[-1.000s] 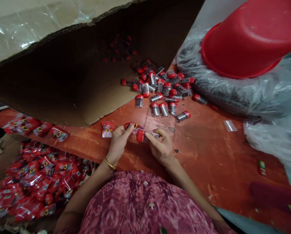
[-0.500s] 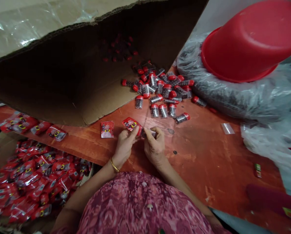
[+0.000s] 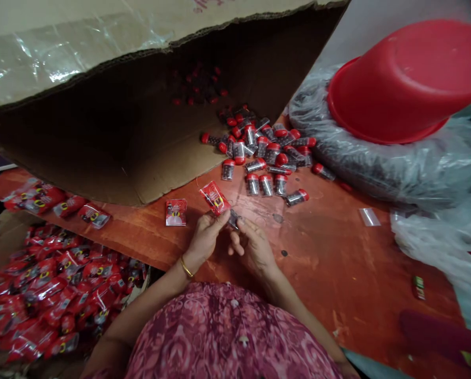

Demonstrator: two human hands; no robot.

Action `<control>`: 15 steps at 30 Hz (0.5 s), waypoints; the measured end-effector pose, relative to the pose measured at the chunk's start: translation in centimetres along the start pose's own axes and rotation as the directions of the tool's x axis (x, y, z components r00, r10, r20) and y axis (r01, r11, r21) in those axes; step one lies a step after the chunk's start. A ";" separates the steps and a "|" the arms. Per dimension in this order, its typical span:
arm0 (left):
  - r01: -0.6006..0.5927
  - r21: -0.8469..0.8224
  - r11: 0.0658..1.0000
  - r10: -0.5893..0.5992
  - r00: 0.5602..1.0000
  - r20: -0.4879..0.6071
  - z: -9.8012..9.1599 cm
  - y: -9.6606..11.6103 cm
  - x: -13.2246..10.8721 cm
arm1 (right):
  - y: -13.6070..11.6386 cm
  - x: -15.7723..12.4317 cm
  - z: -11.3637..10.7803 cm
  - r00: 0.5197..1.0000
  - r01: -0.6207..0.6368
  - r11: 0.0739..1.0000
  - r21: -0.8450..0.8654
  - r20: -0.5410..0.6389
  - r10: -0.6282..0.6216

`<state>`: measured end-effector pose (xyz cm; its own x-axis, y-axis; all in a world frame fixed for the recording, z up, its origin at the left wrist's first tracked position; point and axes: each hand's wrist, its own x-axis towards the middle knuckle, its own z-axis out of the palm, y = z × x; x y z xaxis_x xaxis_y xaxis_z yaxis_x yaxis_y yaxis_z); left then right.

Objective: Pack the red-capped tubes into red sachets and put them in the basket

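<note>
My left hand pinches a red printed packet, which points up and left from the fingertips. At its lower end a small dark, clear-wrapped piece shows between my two hands. The thumb and index finger of my right hand close on that piece, the other fingers curled below. Left of my hands lies a small stack of red printed cards. Beyond them several red-capped clear containers with dark contents are spread on the red table.
A large open cardboard box lies at the back left, with more containers inside. Filled red packets are heaped at the lower left. A red bucket stands upside down on a plastic bag. A green-and-red item lies right.
The red packet has turned to point more upward and shows more of its face. My right hand has shifted slightly right and down, its lower fingers loosened. The whole view has shifted a little.
</note>
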<state>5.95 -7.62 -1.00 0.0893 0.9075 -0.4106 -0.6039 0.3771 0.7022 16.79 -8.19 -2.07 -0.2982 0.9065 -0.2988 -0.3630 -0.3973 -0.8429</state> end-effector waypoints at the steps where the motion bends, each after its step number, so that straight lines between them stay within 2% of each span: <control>1: 0.005 0.014 1.000 -0.005 0.999 0.047 0.1 -0.2 -0.1 | 0.2 -0.1 0.2 0.999 0.040 0.999 -0.007 -0.033 -0.040; 3: -0.034 0.053 0.998 0.029 0.995 0.097 0.2 -0.6 -0.3 | 0.6 -0.3 0.6 0.976 0.154 0.984 -0.089 -0.138 -0.165; 6: -0.093 0.073 0.993 0.088 0.994 0.071 0.4 -0.8 -0.4 | 1.0 -0.5 0.8 0.934 0.245 0.948 -0.204 -0.212 -0.287; 12: -0.116 0.093 0.989 0.119 0.992 -0.033 0.1 -0.2 0.1 | 1.0 -0.2 1.0 0.958 0.216 0.938 -0.270 -0.125 -0.257; 15: -0.106 0.138 0.985 0.111 0.994 -0.025 0.0 -0.4 0.2 | 0.8 0.3 1.2 0.965 0.195 0.945 -0.262 -0.119 -0.232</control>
<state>6.22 -7.60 -1.39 0.0020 0.9387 -0.3446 -0.4950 0.3004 0.8153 15.32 -8.45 -2.27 -0.0989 0.9843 -0.1459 -0.1698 -0.1612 -0.9722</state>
